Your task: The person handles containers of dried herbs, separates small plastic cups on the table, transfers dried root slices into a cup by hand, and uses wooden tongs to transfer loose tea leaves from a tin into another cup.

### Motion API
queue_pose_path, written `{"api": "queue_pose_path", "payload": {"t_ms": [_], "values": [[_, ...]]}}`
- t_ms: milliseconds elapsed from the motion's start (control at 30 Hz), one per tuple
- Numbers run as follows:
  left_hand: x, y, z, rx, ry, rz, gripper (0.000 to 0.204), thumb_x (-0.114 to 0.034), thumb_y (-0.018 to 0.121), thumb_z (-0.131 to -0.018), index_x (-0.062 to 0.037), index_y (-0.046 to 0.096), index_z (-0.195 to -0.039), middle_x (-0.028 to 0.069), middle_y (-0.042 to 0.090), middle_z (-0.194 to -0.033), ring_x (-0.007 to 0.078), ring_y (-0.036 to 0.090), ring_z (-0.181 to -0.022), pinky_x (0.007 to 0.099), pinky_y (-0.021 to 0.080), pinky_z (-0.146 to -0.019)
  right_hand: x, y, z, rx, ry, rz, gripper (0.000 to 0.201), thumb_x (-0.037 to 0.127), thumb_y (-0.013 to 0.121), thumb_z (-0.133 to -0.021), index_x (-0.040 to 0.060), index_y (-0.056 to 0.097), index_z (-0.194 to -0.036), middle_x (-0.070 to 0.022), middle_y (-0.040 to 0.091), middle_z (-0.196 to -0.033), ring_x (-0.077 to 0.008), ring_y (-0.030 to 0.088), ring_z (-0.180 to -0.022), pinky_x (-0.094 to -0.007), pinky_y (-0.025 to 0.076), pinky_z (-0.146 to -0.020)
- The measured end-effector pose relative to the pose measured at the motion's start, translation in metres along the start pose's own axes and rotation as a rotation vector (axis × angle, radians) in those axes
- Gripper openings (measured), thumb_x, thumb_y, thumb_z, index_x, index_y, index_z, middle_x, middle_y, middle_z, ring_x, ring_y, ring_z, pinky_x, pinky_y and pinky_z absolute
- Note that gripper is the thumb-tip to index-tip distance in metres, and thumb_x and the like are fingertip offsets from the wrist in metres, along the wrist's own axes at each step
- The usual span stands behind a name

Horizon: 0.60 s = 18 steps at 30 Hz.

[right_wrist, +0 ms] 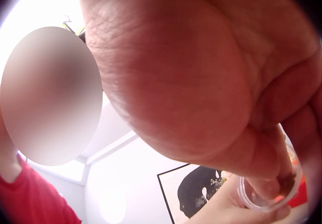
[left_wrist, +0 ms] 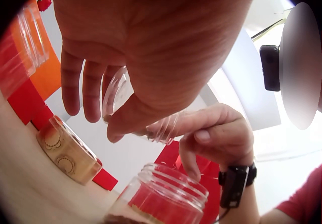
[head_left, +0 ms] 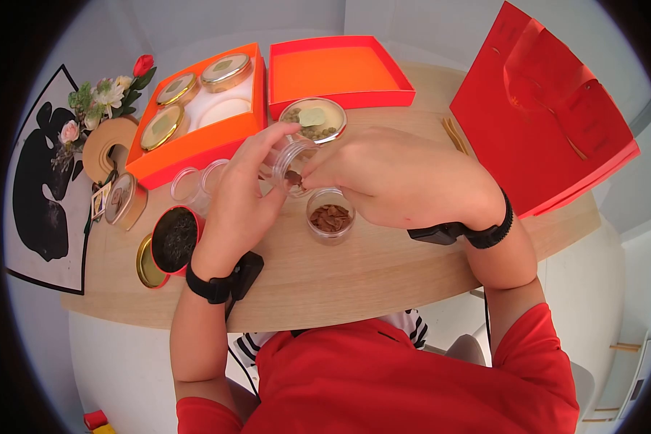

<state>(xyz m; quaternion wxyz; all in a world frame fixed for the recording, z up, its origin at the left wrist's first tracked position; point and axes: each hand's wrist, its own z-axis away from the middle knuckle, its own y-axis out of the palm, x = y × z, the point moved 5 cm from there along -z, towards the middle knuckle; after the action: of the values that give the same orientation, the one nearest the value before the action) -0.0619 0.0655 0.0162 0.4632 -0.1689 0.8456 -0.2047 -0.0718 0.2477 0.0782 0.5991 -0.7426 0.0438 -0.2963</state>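
Observation:
The left hand grips a clear plastic jar, tilted with its mouth toward the right hand. Fingers of the right hand reach into that mouth, where a small brown piece shows at the fingertips. Just below, a second clear jar stands upright on the table, holding brown flakes. In the left wrist view the gripped jar is above the standing jar. The right wrist view shows the thumb and a finger at the jar's rim.
An orange box holds several gold-rimmed tins; its lid lies beside it. Nearby are a tin of green pieces, a round red container with dark contents, a gold lid, empty clear jars, flowers and a red bag.

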Motion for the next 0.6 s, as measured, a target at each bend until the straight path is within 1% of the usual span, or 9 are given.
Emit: {"api": "queue_pose_path", "payload": {"t_ms": [67, 200, 300, 367, 500, 567, 600], "values": [[-0.0005, 0.0002, 0.0000, -0.006, 0.023, -0.017, 0.075, 0.015, 0.072, -0.082, -0.0139, 0.059, -0.150, 0.0117, 0.068, -0.125, 0.0251, 0.067, -0.106, 0.0378, 0.056, -0.093, 0.0022, -0.0009, -0.0005, 0.064, 0.025, -0.001, 0.041, -0.009, 0.056, -0.085, -0.0061, 0.076, -0.121, -0.0225, 0.075, -0.122, -0.0425, 0.068, -0.116, -0.0465, 0.055, -0.099], [-0.0003, 0.0001, -0.0003, 0.003, 0.029, -0.026, 0.076, 0.015, 0.071, -0.081, -0.0140, 0.059, -0.150, 0.0111, 0.068, -0.122, 0.0251, 0.067, -0.105, 0.0380, 0.056, -0.093, 0.0014, -0.0011, 0.0016, 0.068, 0.032, -0.029, 0.042, -0.009, 0.055, -0.085, -0.0054, 0.076, -0.121, -0.0222, 0.076, -0.121, -0.0417, 0.069, -0.114, -0.0461, 0.056, -0.097], [-0.0041, 0.0006, -0.0006, 0.019, 0.024, -0.033, 0.075, 0.015, 0.071, -0.081, -0.0139, 0.059, -0.149, 0.0115, 0.068, -0.119, 0.0261, 0.067, -0.105, 0.0384, 0.056, -0.092, 0.0014, -0.0029, 0.0022, 0.096, 0.048, -0.021, 0.041, -0.008, 0.054, -0.085, -0.0049, 0.077, -0.120, -0.0219, 0.076, -0.118, -0.0408, 0.069, -0.110, -0.0451, 0.056, -0.094], [-0.0055, 0.0008, -0.0005, 0.027, 0.041, -0.077, 0.073, 0.015, 0.070, -0.082, -0.0137, 0.060, -0.148, 0.0123, 0.068, -0.118, 0.0274, 0.067, -0.105, 0.0389, 0.056, -0.091, 0.0024, -0.0043, 0.0023, 0.129, 0.022, -0.025, 0.041, -0.009, 0.054, -0.085, -0.0046, 0.076, -0.119, -0.0221, 0.077, -0.114, -0.0403, 0.069, -0.107, -0.0442, 0.056, -0.091], [-0.0053, 0.0013, -0.0001, 0.027, 0.052, -0.080, 0.071, 0.014, 0.070, -0.082, -0.0133, 0.060, -0.147, 0.0128, 0.068, -0.117, 0.0283, 0.067, -0.105, 0.0394, 0.056, -0.090, 0.0047, -0.0079, 0.0023, 0.130, 0.027, -0.099, 0.042, -0.009, 0.053, -0.085, -0.0043, 0.076, -0.119, -0.0225, 0.076, -0.113, -0.0410, 0.069, -0.105, -0.0441, 0.055, -0.089], [-0.0067, 0.0016, -0.0001, 0.024, 0.060, -0.082, 0.071, 0.014, 0.070, -0.082, -0.0132, 0.060, -0.147, 0.0127, 0.068, -0.117, 0.0283, 0.067, -0.104, 0.0396, 0.056, -0.090, 0.0016, -0.0072, -0.0001, 0.054, 0.047, -0.002, 0.044, -0.009, 0.052, -0.085, -0.0038, 0.076, -0.121, -0.0226, 0.076, -0.114, -0.0416, 0.068, -0.105, -0.0442, 0.055, -0.090], [-0.0065, 0.0016, -0.0001, 0.024, 0.061, -0.083, 0.071, 0.014, 0.070, -0.082, -0.0132, 0.060, -0.147, 0.0127, 0.068, -0.117, 0.0283, 0.067, -0.104, 0.0396, 0.056, -0.090, -0.0037, -0.0022, -0.0004, 0.054, 0.047, -0.002, 0.044, -0.009, 0.052, -0.085, -0.0038, 0.076, -0.121, -0.0226, 0.076, -0.114, -0.0416, 0.068, -0.105, -0.0442, 0.055, -0.090]]}}
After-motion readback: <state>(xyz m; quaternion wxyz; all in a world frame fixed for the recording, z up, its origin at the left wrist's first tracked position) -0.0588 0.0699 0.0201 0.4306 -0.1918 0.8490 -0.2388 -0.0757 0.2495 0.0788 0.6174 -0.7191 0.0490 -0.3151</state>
